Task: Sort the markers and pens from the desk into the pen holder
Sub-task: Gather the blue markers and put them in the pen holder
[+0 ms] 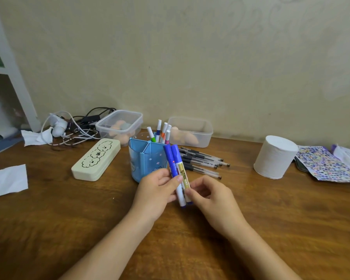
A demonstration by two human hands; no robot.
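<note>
Two blue-capped whiteboard markers point(175, 162) stand almost upright, side by side, just in front of the blue pen holder point(143, 158). My left hand point(156, 190) grips them from the left, thumb across the barrels. On the right side of the same pair, my right hand point(208, 197) pinches their lower part. Several thin colour markers point(162, 131) stand in the holder's back compartment. Its front compartments look empty. Several clear black-ink pens point(202, 160) lie in a heap on the desk right of the holder.
A cream pencil case point(96, 159) lies left of the holder. Two clear plastic boxes point(119, 124) point(190, 131) stand behind it, with tangled cables point(73, 126) at the back left. A tissue roll point(275, 156) and a sticker sheet point(325, 164) are at right; paper point(7, 180) at left.
</note>
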